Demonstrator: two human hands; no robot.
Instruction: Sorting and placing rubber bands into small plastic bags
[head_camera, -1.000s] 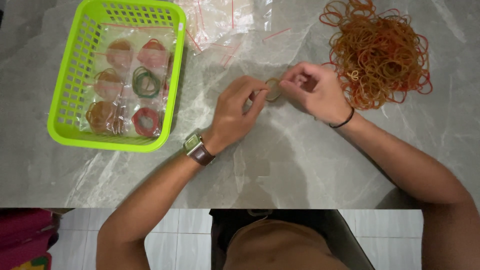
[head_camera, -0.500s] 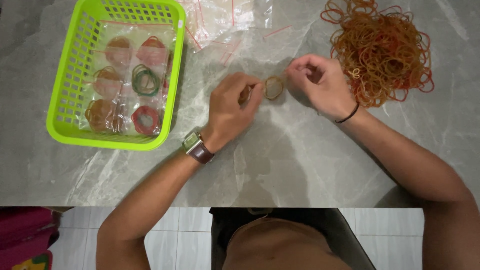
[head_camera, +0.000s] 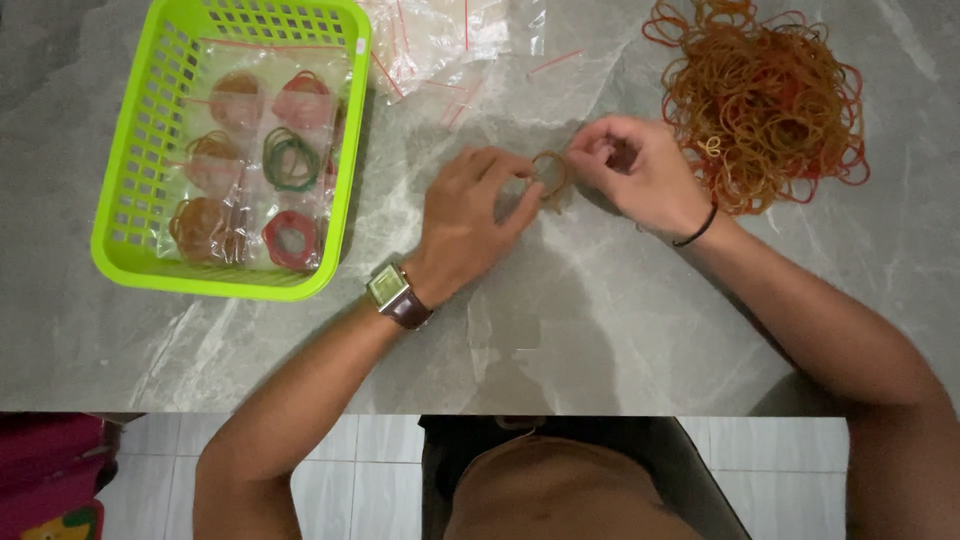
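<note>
Sitting at the far left of the veined grey stone counter (head_camera: 620, 330), a lime-green latticed plastic basket (head_camera: 130, 215) holds clear glossy bags of coiled rubber bands. Beside it the left hand (head_camera: 470, 225), its fingers curled together, pinches one side of a small tan bundle of bands (head_camera: 550, 175), while the right hand (head_camera: 635, 180) pinches the other side. Farthest right lies a loose, tangled orange-red heap of bands (head_camera: 765, 95).
</note>
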